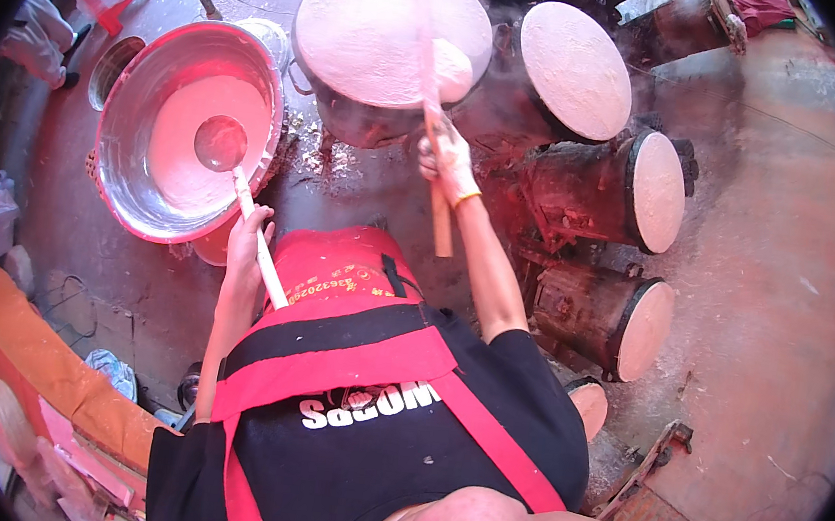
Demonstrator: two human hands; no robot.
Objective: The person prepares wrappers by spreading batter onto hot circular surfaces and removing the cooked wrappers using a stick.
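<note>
The left hand (248, 234) wraps its fingers round the ladle (220, 144), upper left, the right hand (449, 163) round the stick (429, 91), upper centre, which, pressed hard, could tear the pale layer (365, 19)

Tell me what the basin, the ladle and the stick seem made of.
Basin: metal, perhaps stainless steel or aluminium; its inner wall looks silvery and shiny.
Ladle: bowl probably metal, from its greyish sheen; the pale, matte handle could be wood or plastic.
Stick: likely wood, given its tan, matte lower end; the upper part is blurred.
</note>
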